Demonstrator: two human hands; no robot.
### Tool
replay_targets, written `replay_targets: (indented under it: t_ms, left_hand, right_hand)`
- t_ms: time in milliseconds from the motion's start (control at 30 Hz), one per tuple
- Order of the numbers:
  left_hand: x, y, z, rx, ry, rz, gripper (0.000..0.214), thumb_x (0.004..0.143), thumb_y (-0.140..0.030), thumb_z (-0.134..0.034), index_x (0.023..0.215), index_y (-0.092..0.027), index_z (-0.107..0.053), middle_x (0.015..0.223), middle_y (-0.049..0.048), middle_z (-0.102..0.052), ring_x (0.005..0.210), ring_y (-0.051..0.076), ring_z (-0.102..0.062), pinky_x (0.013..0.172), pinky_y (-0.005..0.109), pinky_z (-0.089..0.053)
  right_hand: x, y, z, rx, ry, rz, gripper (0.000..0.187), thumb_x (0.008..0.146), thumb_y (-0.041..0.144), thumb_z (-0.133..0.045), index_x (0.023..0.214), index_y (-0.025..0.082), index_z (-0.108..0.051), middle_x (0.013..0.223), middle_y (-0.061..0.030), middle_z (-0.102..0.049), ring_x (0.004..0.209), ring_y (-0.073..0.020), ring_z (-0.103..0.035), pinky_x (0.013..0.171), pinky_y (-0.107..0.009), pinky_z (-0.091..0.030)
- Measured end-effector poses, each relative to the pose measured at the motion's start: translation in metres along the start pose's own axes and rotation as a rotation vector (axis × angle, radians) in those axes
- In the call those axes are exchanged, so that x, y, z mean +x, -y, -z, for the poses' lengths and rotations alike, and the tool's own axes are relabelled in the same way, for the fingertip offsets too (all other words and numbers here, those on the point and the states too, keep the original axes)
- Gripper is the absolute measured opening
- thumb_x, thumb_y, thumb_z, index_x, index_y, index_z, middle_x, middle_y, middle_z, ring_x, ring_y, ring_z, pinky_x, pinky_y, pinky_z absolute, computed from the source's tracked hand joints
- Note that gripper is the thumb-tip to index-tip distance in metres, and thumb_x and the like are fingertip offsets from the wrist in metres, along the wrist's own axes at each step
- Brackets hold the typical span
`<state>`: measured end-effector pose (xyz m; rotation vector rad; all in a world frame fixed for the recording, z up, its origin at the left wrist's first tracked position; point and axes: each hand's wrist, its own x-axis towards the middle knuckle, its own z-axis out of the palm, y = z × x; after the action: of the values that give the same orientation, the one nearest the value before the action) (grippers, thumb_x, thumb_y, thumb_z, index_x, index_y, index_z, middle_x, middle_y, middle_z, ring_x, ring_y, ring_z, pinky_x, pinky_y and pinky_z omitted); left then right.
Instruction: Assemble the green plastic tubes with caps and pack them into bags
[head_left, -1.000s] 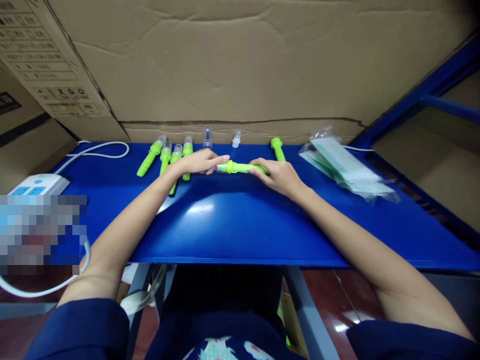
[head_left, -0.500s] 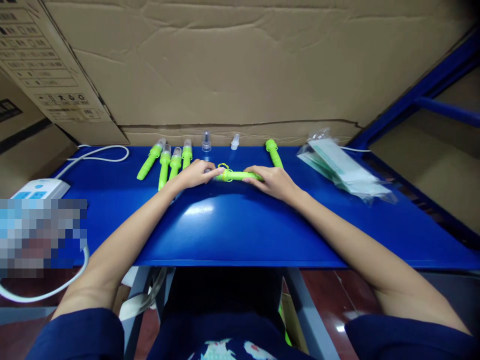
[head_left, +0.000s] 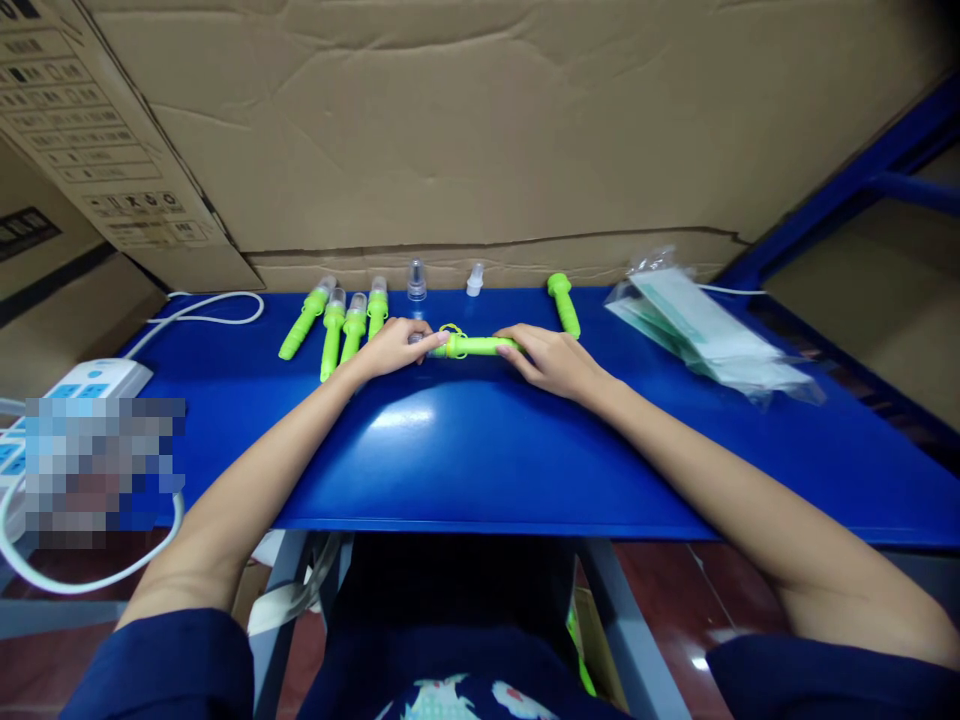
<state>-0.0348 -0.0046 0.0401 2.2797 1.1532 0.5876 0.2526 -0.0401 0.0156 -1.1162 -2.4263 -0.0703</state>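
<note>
A lime-green tube-shaped piece (head_left: 476,346) lies sideways on the blue table (head_left: 480,450), held between both hands. My left hand (head_left: 394,347) pinches its left end, where a clear cap and a small green loop sit. My right hand (head_left: 551,358) is closed over its right end. Just left of my left hand, several more green pieces with clear caps (head_left: 341,318) lie in a row. Another green piece (head_left: 564,303) lies beyond my right hand.
Two small clear caps (head_left: 416,279) stand near the cardboard wall (head_left: 480,130) at the back. A clear plastic bag with flat packs (head_left: 705,335) lies at the right. A white power strip (head_left: 90,382) and its cable sit at the left.
Both hands with the green piece have stayed nearly in place. A small green loop now shows at the piece's left end. The camera has shifted slightly.
</note>
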Motion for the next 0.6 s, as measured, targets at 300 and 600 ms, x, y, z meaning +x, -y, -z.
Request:
replay_targets:
  t_ms: [300, 600]
  left_hand:
    - [0.0019, 0.0059, -0.0021, 0.121, -0.158, -0.058, 0.049, 0.089, -0.060, -0.063, 0.108, -0.016, -0.070, 0.099, 0.0069, -0.077, 0.086, 0.022, -0.067, 0.083, 0.032, -0.044]
    - [0.0006, 0.0017, 0.0007, 0.212, -0.224, -0.123, 0.039, 0.091, -0.047, -0.071, 0.118, -0.018, -0.066, 0.116, 0.0079, -0.075, 0.107, 0.027, -0.068, 0.101, 0.039, -0.040]
  right_hand:
    - [0.0012, -0.0058, -0.0039, -0.043, -0.066, 0.008, 0.046, 0.108, 0.046, -0.041, 0.126, 0.012, -0.064, 0.113, -0.0186, -0.072, 0.109, -0.0316, -0.069, 0.090, -0.043, -0.057]
    - [-0.0008, -0.0056, -0.0013, -0.109, -0.108, -0.045, 0.036, 0.105, 0.041, -0.053, 0.129, 0.016, -0.063, 0.109, -0.0120, -0.075, 0.092, -0.0279, -0.073, 0.074, -0.036, -0.056]
